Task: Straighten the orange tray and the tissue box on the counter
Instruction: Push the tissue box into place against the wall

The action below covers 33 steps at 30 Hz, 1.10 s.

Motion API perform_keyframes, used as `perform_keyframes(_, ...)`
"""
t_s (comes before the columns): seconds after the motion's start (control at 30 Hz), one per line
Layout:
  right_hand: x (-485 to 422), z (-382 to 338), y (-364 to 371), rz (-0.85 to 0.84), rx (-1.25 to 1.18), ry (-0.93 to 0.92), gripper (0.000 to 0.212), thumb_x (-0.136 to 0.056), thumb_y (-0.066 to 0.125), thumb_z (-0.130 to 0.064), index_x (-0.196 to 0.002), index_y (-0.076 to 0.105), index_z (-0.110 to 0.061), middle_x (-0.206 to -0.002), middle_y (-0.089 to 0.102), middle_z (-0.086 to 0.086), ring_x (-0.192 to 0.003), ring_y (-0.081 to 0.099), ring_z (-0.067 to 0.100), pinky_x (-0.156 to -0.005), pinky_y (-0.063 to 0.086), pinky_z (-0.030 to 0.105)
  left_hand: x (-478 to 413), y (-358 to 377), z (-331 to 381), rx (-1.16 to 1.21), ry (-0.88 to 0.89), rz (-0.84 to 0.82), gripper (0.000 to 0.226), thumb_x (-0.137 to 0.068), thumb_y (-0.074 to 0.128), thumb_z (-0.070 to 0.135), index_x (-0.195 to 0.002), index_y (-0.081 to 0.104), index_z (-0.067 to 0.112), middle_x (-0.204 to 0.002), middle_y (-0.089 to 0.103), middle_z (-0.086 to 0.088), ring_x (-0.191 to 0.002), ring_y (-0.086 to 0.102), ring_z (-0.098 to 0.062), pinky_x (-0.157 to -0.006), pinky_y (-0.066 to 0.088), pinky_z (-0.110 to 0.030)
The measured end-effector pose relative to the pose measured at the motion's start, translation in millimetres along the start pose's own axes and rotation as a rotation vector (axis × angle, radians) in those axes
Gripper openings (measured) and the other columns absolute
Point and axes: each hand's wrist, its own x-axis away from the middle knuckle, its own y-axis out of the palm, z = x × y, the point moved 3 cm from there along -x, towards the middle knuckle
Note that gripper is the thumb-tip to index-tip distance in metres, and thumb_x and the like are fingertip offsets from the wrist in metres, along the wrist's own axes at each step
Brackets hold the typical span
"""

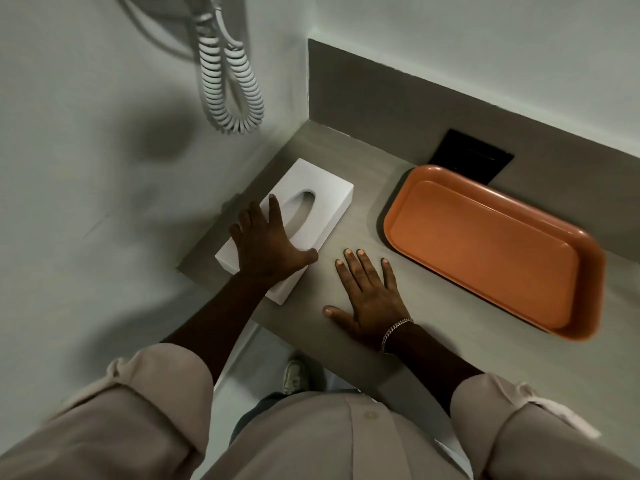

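tissue box near end under left hand, coiled cord top cropped

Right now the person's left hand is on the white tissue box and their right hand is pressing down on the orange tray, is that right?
Not quite. The head view shows the left hand on the white tissue box, but the right hand lies flat on the bare counter, between the box and the orange tray, not touching the tray.
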Motion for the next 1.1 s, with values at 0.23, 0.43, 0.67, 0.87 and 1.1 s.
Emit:
perform_keyframes(0.23, -1, 0, 1, 0.012, 0.000, 0.005, 0.089, -0.089, 0.019, -0.079, -0.156, 0.011, -0.021, -0.166, 0.007, 0.006, -0.153, -0.001, 0.023, -0.120, 0.002, 0.058, -39, -11, -1, 0.016, -0.024, -0.006, 0.122, -0.052, 0.066, 0.075, -0.147, 0.013, 0.021, -0.154, 0.023, -0.023, -0.141, 0.021, -0.045, -0.113, 0.020, -0.061)
perform_keyframes(0.43, -1, 0, 1, 0.003, -0.004, 0.009, 0.090, -0.089, 0.021, -0.079, -0.156, 0.013, -0.020, -0.166, 0.009, 0.006, -0.153, 0.001, 0.023, -0.120, 0.006, 0.059, -66, -9, 0, 0.014, -0.019, -0.033, 0.121, -0.055, 0.069, 0.073, -0.148, 0.012, 0.020, -0.156, 0.020, -0.023, -0.143, 0.017, -0.045, -0.114, 0.016, -0.061)
perform_keyframes(0.67, -2, 1, 2, -0.012, 0.003, 0.010, 0.090, -0.089, 0.022, -0.079, -0.156, 0.013, -0.020, -0.166, 0.010, 0.006, -0.153, 0.003, 0.024, -0.120, 0.007, 0.059, -69, -3, 0, 0.028, 0.003, -0.033, 0.117, -0.055, 0.067, 0.072, -0.146, 0.016, 0.020, -0.155, 0.021, -0.025, -0.141, 0.019, -0.046, -0.113, 0.019, -0.061)
perform_keyframes(0.87, -4, -1, -2, -0.091, 0.012, -0.007, 0.095, -0.087, 0.016, -0.082, -0.157, 0.006, -0.018, -0.166, -0.001, 0.007, -0.152, -0.006, 0.025, -0.121, 0.001, 0.057, -66, -5, -3, 0.040, 0.049, -0.057, 0.119, -0.058, 0.061, 0.078, -0.149, 0.010, 0.019, -0.157, 0.018, -0.022, -0.144, 0.018, -0.043, -0.116, 0.016, -0.059)
perform_keyframes(1.1, -43, -11, -50, 0.036, -0.139, -0.215, 0.086, -0.094, 0.045, -0.056, -0.156, 0.002, -0.014, -0.165, 0.003, 0.012, -0.151, -0.003, 0.023, -0.122, 0.004, 0.041, 6, -9, -32, 0.174, 0.410, 0.186, 0.086, -0.088, 0.040, 0.060, -0.149, 0.016, 0.005, -0.159, 0.014, -0.022, -0.149, 0.007, -0.036, -0.122, 0.007, -0.052)
